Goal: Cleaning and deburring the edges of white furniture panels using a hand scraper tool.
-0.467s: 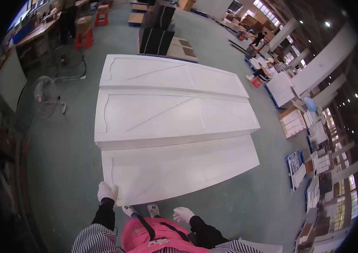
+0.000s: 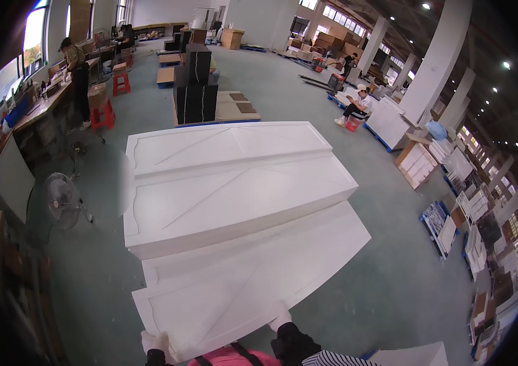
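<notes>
A large white moulded panel (image 2: 234, 287) lies tilted in front of me, its near edge raised. My left hand (image 2: 156, 341), in a white glove, grips the panel's near left corner. My right hand (image 2: 280, 318), also gloved, holds the near edge further right. Behind it stand two stacks of the same white panels (image 2: 234, 189), one beyond the other, on the green floor.
A floor fan (image 2: 64, 198) stands at the left beside a workbench (image 2: 27, 113) with a person at it. Black stacked items on pallets (image 2: 197, 91) are behind the panels. People sit among white stacks (image 2: 387, 122) at the right. Another white panel corner (image 2: 411, 355) shows at bottom right.
The view has tipped up toward the hall. The near panel's edge has come up off the floor in both hands, and my right hand has shifted onto the edge.
</notes>
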A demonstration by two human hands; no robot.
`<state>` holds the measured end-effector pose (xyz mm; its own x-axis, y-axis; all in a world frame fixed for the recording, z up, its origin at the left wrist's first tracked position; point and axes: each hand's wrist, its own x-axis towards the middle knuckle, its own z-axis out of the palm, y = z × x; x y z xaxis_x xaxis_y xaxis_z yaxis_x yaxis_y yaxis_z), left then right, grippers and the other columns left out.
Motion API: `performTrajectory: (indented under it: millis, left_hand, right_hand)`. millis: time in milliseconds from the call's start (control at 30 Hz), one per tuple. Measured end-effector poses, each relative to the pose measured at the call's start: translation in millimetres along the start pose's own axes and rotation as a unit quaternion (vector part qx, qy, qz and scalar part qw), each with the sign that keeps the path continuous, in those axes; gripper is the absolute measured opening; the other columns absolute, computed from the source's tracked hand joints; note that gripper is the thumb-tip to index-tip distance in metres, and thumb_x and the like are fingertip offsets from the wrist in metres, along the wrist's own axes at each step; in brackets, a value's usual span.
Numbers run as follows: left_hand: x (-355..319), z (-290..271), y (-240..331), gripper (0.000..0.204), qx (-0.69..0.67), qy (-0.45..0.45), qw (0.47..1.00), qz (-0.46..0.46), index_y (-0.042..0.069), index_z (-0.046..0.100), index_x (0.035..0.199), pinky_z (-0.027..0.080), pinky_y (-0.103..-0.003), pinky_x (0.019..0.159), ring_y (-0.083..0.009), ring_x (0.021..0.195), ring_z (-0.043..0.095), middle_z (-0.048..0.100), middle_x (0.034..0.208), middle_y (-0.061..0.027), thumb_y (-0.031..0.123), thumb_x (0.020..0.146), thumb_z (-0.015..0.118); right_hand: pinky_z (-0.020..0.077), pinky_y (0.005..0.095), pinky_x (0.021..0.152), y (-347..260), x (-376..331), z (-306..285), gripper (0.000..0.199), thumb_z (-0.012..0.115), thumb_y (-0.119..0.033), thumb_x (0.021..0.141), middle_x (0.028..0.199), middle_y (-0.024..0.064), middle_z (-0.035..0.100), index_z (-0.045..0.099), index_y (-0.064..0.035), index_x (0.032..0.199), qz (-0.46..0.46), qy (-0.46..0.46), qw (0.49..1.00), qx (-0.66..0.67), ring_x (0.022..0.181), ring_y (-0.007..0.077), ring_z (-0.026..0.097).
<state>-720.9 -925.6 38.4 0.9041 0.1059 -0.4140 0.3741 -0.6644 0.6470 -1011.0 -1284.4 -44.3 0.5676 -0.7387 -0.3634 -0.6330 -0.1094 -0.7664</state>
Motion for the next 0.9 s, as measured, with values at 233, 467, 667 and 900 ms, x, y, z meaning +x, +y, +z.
performTrajectory:
  millis: [233, 467, 667, 900]
  left_hand:
    - [-29, -29, -57, 0.046, -0.074, 0.04, 0.996, 0.006, -0.001, 0.061, 0.116, 0.048, -0.045, 0.093, -0.0325, 0.103, 0.064, 0.068, 0.11, -0.0209, 0.03, 0.083, 0.072]
    - [-32, -75, -128, 0.046, 0.165, 0.129, 0.974, 0.081, 0.003, 0.061, 0.13, 0.047, -0.039, 0.103, -0.0347, 0.121, 0.059, 0.066, 0.127, -0.0202, 0.038, 0.103, 0.048]
    - [30, -171, -198, 0.055, 0.163, 0.211, 0.96, 0.09, 0.006, 0.056, 0.138, 0.042, -0.04, 0.111, -0.0279, 0.131, 0.054, 0.059, 0.138, -0.0208, 0.047, 0.101, 0.053]
    - [82, -251, -227, 0.046, -0.086, 0.286, 0.93, 0.213, -0.003, 0.058, 0.118, 0.049, -0.041, 0.089, -0.0271, 0.102, 0.061, 0.064, 0.112, -0.0205, 0.038, 0.098, 0.057]
  right_hand:
    - [0.0528, 0.041, 0.094, 57, 39, -76, 0.067, 0.039, -0.059, 0.101, 0.124, 0.0138, 0.065, 0.053, -0.0032, 0.136, 0.15, 0.172, 0.86, 0.457, 0.115, 0.0312, 0.062]
    - [0.0529, 0.046, 0.095, -26, -6, -67, 0.079, 0.034, -0.069, 0.099, 0.129, 0.0122, 0.063, 0.051, -0.0036, 0.14, 0.177, 0.173, 0.784, 0.569, 0.115, 0.031, 0.062]
    - [0.0441, 0.0541, 0.106, -56, -76, -2, 0.086, 0.036, -0.078, 0.093, 0.144, 0.0096, 0.054, 0.045, -0.0128, 0.148, 0.121, 0.15, 0.763, 0.616, 0.131, 0.0362, 0.05]
    - [0.0372, 0.0577, 0.111, -125, -95, 99, 0.089, 0.033, -0.081, 0.091, 0.15, 0.0114, 0.048, 0.045, -0.0146, 0.149, 0.066, 0.0, 0.703, 0.708, 0.135, 0.0395, 0.044]
